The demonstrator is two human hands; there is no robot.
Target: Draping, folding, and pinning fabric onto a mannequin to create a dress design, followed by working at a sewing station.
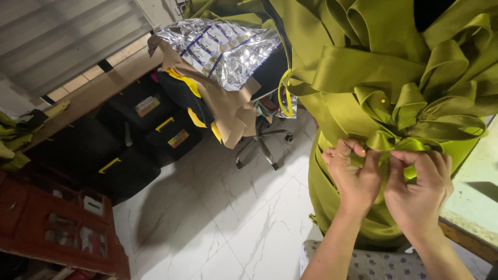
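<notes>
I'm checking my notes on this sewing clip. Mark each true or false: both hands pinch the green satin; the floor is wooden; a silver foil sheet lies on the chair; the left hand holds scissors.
1. Both the left hand and the right hand pinch the green satin. True.
2. The floor is wooden. False: it is white marble-look tile.
3. A silver foil sheet lies on the piled chair. True.
4. The left hand holds scissors. False: it grips only fabric.

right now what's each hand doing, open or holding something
Left hand: closed, pinching a fold of the olive-green satin fabric.
Right hand: closed, fingers pinching the same fabric beside the left.
</notes>
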